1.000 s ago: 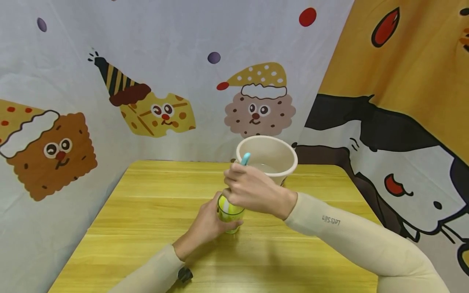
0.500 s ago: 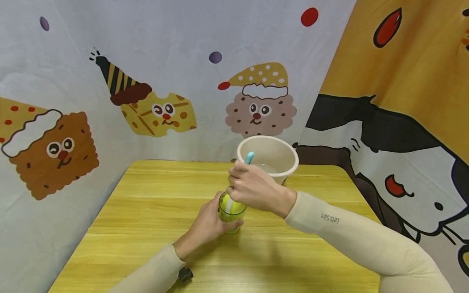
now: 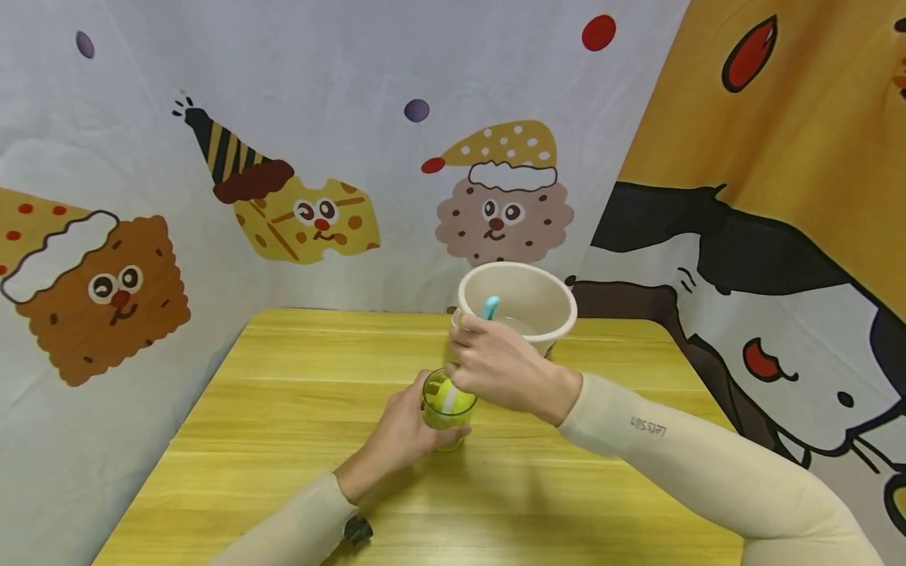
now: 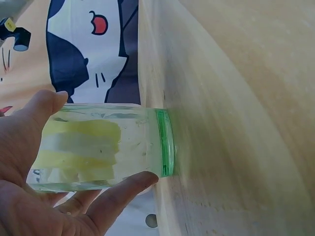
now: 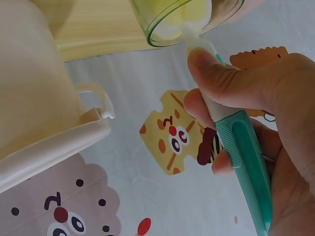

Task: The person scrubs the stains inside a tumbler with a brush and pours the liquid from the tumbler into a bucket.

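My left hand [image 3: 398,428] grips a green-tinted glass [image 4: 140,128] round its side, holding it upright with its base right at the wooden table. Inside the glass sits the yellow and white sponge head [image 4: 81,143] of a cup brush. Above the rim, my right hand [image 3: 506,368] grips the brush's white and teal handle [image 5: 244,150], thumb laid along its neck. The handle's tip pokes up past the right fist in the head view. In the right wrist view the white neck enters the glass mouth.
A cream bucket [image 3: 559,326] with a small side handle [image 5: 96,93] stands just behind the right hand, near the back of the wooden table [image 3: 297,369]. Cartoon-printed cloth [image 3: 318,79] hangs behind and beside the table.
My right hand has shifted slightly to the right with the brush, and the sponge head has moved rightward inside the glass. The left hand and glass stay nearly in place.
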Demonstrator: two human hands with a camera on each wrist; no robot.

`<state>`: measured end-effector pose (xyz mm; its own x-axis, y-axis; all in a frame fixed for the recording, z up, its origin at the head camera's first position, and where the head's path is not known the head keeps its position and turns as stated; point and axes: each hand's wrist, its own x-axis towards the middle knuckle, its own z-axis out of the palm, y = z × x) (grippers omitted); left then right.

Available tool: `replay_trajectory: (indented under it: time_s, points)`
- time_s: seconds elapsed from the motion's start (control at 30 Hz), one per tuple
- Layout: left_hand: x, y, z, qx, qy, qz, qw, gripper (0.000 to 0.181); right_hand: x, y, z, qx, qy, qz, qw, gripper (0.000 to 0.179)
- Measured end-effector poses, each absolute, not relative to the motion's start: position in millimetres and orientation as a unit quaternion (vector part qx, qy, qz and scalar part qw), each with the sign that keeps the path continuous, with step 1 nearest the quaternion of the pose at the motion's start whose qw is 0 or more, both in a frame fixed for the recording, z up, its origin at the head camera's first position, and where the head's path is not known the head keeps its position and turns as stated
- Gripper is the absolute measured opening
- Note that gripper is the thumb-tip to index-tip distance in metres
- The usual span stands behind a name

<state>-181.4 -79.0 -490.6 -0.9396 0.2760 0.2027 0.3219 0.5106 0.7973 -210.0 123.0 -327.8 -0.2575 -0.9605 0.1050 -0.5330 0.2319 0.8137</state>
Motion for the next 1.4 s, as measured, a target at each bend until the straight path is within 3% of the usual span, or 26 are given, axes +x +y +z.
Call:
replay_trajectory:
  time_s: [0.63, 1.07, 1.4]
  points:
    - [-183, -80, -491, -0.184, -0.863, -0.469, 0.034, 0.083, -197, 125, -330, 0.523, -0.721, -0.319, 0.325, 0.009]
    - [-182, -78, -491, -0.170, -0.865, -0.471, 0.032, 0.101, -196, 124, -333, 0.537, -0.716, -0.293, 0.337, 0.014]
    - [-182, -79, -489, -0.179, -0.874, -0.448, 0.050, 0.096, -200, 116, -331, 0.542, -0.709, -0.292, 0.343, 0.010]
